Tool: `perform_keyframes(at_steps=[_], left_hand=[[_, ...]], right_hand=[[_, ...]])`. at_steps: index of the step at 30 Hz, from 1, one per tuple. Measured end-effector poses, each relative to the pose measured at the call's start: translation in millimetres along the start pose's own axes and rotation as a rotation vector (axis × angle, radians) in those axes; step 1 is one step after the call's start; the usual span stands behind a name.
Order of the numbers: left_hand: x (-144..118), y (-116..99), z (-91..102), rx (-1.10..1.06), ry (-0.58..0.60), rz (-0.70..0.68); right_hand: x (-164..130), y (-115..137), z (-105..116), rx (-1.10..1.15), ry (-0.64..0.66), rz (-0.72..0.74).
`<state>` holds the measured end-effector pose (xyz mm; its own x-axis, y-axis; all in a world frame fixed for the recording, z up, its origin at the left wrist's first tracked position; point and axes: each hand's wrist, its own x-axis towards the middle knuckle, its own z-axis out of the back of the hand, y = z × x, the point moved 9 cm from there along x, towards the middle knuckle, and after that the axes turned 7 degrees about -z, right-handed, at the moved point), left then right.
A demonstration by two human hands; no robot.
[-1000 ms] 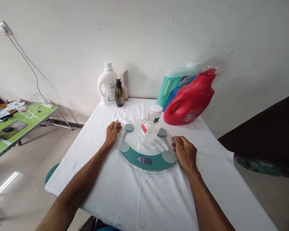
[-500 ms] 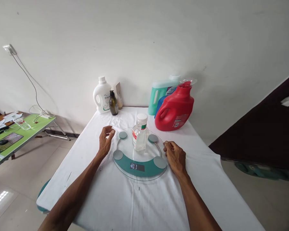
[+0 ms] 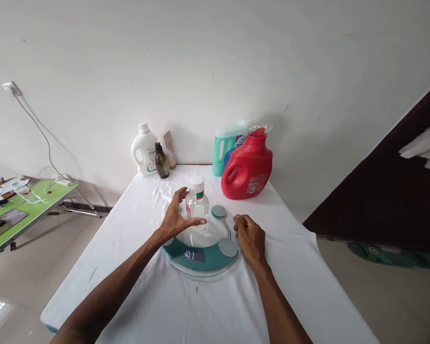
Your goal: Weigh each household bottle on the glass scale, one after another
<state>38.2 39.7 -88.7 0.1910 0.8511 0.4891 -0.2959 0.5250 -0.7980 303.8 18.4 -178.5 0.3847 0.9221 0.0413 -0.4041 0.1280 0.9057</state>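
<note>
A clear bottle [image 3: 199,206] with a white cap and a red and green label stands upright on a round glass bathroom scale [image 3: 215,256]. The scale has a green band with a lit display whose digits I cannot read. My left hand [image 3: 177,216] is open beside the bottle, thumb in front and fingers to its left and behind; whether it touches the bottle I cannot tell. At the scale's right edge rests my right hand [image 3: 251,239], its fingers curled together, and what they hold, if anything, is hidden.
At the back left stand a white jug [image 3: 145,150], a dark pump bottle [image 3: 161,161] and a beige tube [image 3: 169,149]. A red jug [image 3: 249,167] stands at the back right before a green jug [image 3: 224,145]. Left of the white-covered table [image 3: 136,306] is a green table [image 3: 32,208].
My left hand has moved right, from beyond the scale's left edge to around the bottle, with its fingers spread wider. My right hand stays by the scale's edge. The view has shifted slightly.
</note>
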Motion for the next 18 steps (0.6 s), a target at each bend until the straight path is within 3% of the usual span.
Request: perform_keyframes(at_steps=[6,14,18], left_hand=[[2.6,-1.0,-14.7,0.043,0.078,0.088],[4.7,12.2,-14.3,0.152,-0.043,0.145],[33.3,5.4,-3.2,0.095,-0.093,0.134]], right_hand=[[0.7,-1.4,0.6,-0.01,-0.009,-0.003],[1.4,-2.7,4.2,0.003,-0.006,-0.029],[0.8,-5.7,5.8,-0.017,-0.003,-0.028]])
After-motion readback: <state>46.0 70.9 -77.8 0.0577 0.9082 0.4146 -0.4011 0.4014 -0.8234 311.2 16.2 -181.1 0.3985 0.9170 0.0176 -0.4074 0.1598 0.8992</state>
